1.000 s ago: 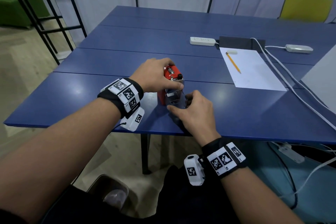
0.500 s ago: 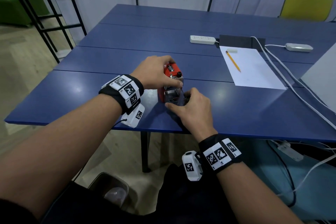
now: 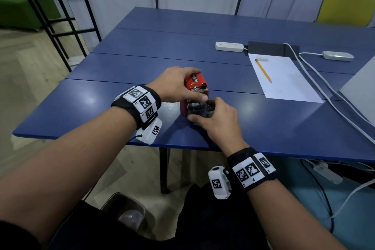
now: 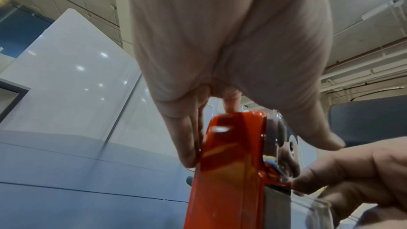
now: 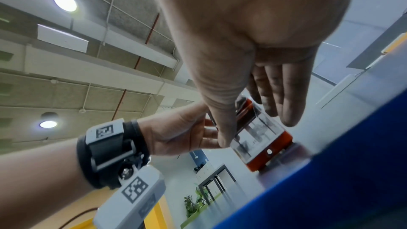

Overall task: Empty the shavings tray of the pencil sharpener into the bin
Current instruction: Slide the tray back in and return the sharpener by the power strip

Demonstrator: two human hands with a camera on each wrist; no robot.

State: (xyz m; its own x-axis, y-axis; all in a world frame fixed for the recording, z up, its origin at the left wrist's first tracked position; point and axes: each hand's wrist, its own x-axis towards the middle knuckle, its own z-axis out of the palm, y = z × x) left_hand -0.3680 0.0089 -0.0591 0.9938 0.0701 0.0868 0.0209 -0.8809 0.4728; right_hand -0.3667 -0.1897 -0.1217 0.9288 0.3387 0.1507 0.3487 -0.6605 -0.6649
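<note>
A red pencil sharpener (image 3: 194, 79) stands on the blue table (image 3: 274, 124) near its front edge. My left hand (image 3: 176, 85) grips its top from the left, fingers on the far side and thumb on the near side (image 4: 231, 163). The clear shavings tray (image 3: 199, 108) sits low in the sharpener's front. My right hand (image 3: 215, 117) pinches it, thumb on one side and fingers on the other (image 5: 257, 131). How far the tray is slid out I cannot tell. A dark bin (image 3: 123, 212) stands on the floor below the table edge, by my left forearm.
A sheet of paper (image 3: 284, 81) with a yellow pencil (image 3: 263, 70) and an eraser lies at the right. Behind it are a white power strip (image 3: 229, 46), a dark block and white cables (image 3: 324, 91). A yellow chair (image 3: 345, 7) stands at the back right.
My right hand has shifted slightly toward the sharpener and its thumb and fingers have settled on the tray's sides. The left hand keeps its hold on the sharpener's top.
</note>
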